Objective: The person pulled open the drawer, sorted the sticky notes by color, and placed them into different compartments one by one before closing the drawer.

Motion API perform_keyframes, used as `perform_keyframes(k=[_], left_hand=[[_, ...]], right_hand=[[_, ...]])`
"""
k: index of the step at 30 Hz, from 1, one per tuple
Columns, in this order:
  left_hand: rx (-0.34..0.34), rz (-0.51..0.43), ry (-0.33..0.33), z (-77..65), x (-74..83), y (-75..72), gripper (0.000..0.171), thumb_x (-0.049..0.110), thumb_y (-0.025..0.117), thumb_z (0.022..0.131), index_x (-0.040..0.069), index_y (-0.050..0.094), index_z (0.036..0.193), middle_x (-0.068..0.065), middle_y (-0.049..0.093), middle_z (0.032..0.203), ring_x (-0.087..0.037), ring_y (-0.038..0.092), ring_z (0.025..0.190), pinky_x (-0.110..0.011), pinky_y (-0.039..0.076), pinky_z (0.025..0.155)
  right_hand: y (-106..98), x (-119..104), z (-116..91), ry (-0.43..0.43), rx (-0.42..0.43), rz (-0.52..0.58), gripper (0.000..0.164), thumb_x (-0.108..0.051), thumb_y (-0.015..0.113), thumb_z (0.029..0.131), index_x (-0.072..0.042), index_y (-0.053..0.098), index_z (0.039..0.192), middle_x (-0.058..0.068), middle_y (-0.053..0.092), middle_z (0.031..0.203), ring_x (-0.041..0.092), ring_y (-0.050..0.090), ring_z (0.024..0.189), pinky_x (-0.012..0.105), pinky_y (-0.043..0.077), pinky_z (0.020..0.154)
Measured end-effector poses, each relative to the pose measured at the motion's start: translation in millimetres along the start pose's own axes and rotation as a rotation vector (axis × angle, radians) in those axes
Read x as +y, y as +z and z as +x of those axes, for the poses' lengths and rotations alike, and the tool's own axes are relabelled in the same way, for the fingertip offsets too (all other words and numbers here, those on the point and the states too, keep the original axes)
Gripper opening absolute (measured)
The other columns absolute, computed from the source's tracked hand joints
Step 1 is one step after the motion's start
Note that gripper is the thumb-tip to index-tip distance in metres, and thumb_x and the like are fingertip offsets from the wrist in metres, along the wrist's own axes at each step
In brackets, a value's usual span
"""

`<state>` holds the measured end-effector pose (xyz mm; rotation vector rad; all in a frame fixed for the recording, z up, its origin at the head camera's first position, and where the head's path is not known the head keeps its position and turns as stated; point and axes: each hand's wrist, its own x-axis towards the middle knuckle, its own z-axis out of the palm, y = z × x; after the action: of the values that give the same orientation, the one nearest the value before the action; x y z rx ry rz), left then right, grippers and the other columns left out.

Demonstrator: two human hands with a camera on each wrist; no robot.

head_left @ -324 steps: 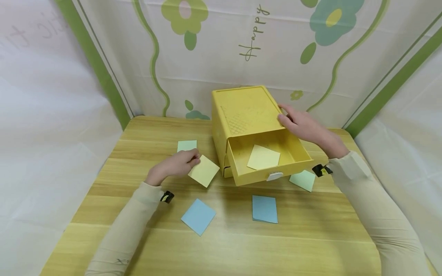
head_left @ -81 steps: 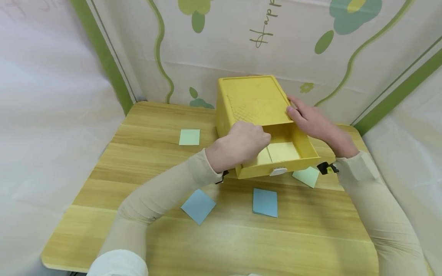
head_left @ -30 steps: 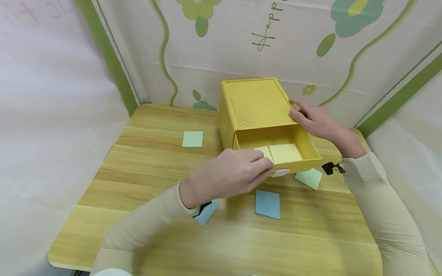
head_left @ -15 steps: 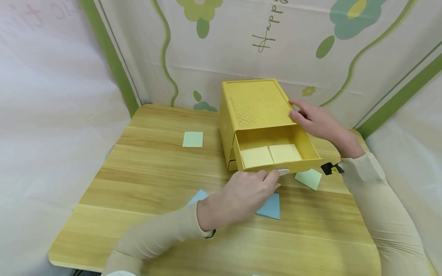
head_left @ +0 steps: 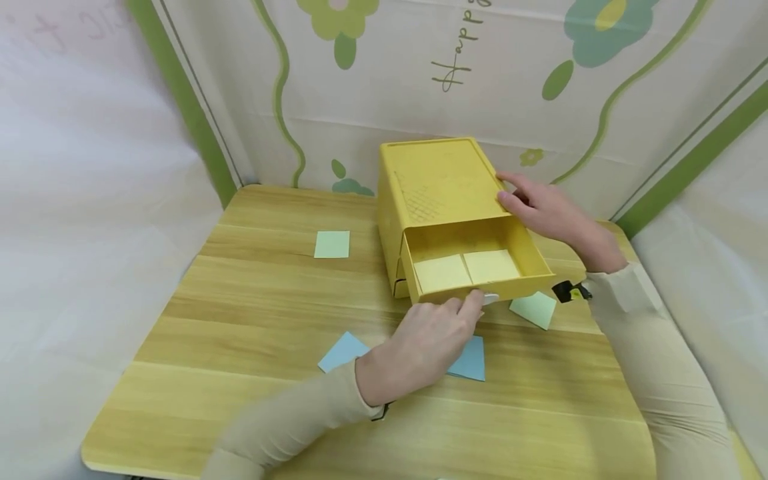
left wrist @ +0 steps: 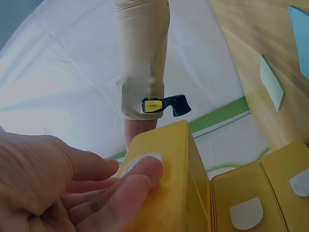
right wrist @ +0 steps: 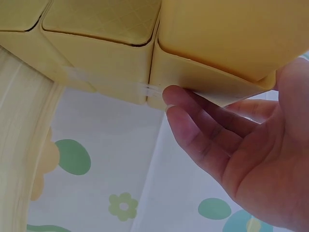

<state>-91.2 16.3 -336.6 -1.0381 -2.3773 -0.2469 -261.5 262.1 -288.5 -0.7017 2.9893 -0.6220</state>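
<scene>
A yellow drawer cabinet [head_left: 441,180] stands at the back of the table with its top drawer [head_left: 510,288] pulled out. Two pale yellow sticky notes [head_left: 443,273] lie side by side in that drawer. My left hand [head_left: 420,347] holds the drawer's white handle [head_left: 491,298] between thumb and curled fingers; the left wrist view shows the handle [left wrist: 157,157] partly covered by fingertips. On the cabinet's right upper edge rests my right hand [head_left: 543,207], thumb on top. In the right wrist view its fairly straight fingers [right wrist: 186,125] touch the cabinet's side.
One green note [head_left: 332,245] lies left of the cabinet, another green note [head_left: 534,310] under the drawer's right front. Two blue notes, a left one [head_left: 343,351] and a right one [head_left: 471,360], lie nearer, partly hidden by my left arm. A printed curtain [head_left: 360,87] hangs behind.
My left hand first pinched a yellow note beside the cabinet; that note now lies in the drawer next to the other. The hand then moved down to the drawer handle. My right hand stayed put.
</scene>
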Motion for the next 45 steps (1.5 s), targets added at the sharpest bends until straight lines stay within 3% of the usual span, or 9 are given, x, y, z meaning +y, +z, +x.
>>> perform_keyframes(k=[5,10,15,20,26,31,37,45], left_hand=[[0.071,-0.035,-0.032,2.2,1.2,6.4,0.009,0.014,0.058,0.098,0.008,0.062,0.102,0.005,0.062,0.064,-0.001,0.046,0.045,-0.012,0.032,0.036],[0.121,0.004,-0.047,4.4,2.9,11.6,0.004,0.014,0.060,0.097,0.009,0.061,0.097,0.005,0.061,0.062,-0.002,0.048,0.044,-0.014,0.032,0.036],[0.159,0.030,-0.067,4.9,3.3,14.7,0.006,0.013,0.059,0.097,0.010,0.060,0.093,0.006,0.057,0.058,-0.001,0.045,0.041,-0.015,0.030,0.035],[0.164,0.026,-0.065,6.2,1.4,15.9,0.007,0.013,0.058,0.098,0.011,0.060,0.091,0.006,0.056,0.058,-0.001,0.042,0.041,-0.015,0.029,0.035],[0.152,0.017,-0.059,9.3,-2.8,16.9,0.007,0.012,0.058,0.098,0.011,0.060,0.092,0.006,0.057,0.058,-0.001,0.041,0.041,-0.015,0.029,0.036],[0.122,0.001,-0.044,15.3,-8.3,18.3,0.006,0.012,0.057,0.097,0.011,0.062,0.094,0.006,0.056,0.057,-0.001,0.033,0.041,-0.013,0.022,0.037],[0.107,-0.014,-0.054,20.4,-16.4,20.0,0.004,0.011,0.059,0.096,0.010,0.060,0.092,0.006,0.055,0.057,-0.002,0.035,0.041,-0.014,0.021,0.037],[0.098,-0.025,-0.062,27.2,-28.1,21.2,0.010,0.013,0.058,0.097,0.010,0.057,0.088,0.005,0.054,0.056,-0.003,0.037,0.041,-0.015,0.024,0.036]], right_hand=[[0,-1,1,-0.003,0.006,0.003,0.057,-0.042,0.039,0.104,-0.012,0.032,0.153,0.014,0.066,0.099,0.025,0.057,0.079,0.038,0.043,0.071],[0,-2,2,-0.003,0.007,0.007,0.057,-0.042,0.039,0.104,-0.012,0.032,0.153,0.013,0.065,0.094,0.024,0.055,0.076,0.037,0.042,0.069],[0,-3,4,-0.011,-0.003,0.017,0.058,-0.042,0.040,0.104,-0.012,0.032,0.153,0.015,0.067,0.103,0.026,0.058,0.083,0.039,0.044,0.073],[0,-3,4,-0.012,-0.001,0.020,0.057,-0.041,0.041,0.104,-0.011,0.033,0.152,0.015,0.067,0.102,0.025,0.058,0.081,0.038,0.044,0.071],[-2,0,3,-0.014,0.006,0.042,0.054,-0.041,0.038,0.105,-0.014,0.035,0.152,0.010,0.059,0.082,0.021,0.052,0.066,0.032,0.042,0.062],[-4,5,-1,-0.031,0.037,0.093,0.048,-0.034,0.038,0.106,-0.014,0.042,0.149,0.008,0.054,0.070,0.019,0.053,0.059,0.028,0.045,0.057],[-5,12,0,-0.032,0.039,0.126,0.045,-0.032,0.042,0.105,-0.016,0.045,0.147,0.007,0.055,0.070,0.016,0.057,0.061,0.025,0.050,0.060],[-5,11,1,-0.023,0.038,0.108,0.046,-0.035,0.041,0.105,-0.016,0.046,0.146,0.009,0.056,0.072,0.017,0.056,0.062,0.026,0.049,0.060]])
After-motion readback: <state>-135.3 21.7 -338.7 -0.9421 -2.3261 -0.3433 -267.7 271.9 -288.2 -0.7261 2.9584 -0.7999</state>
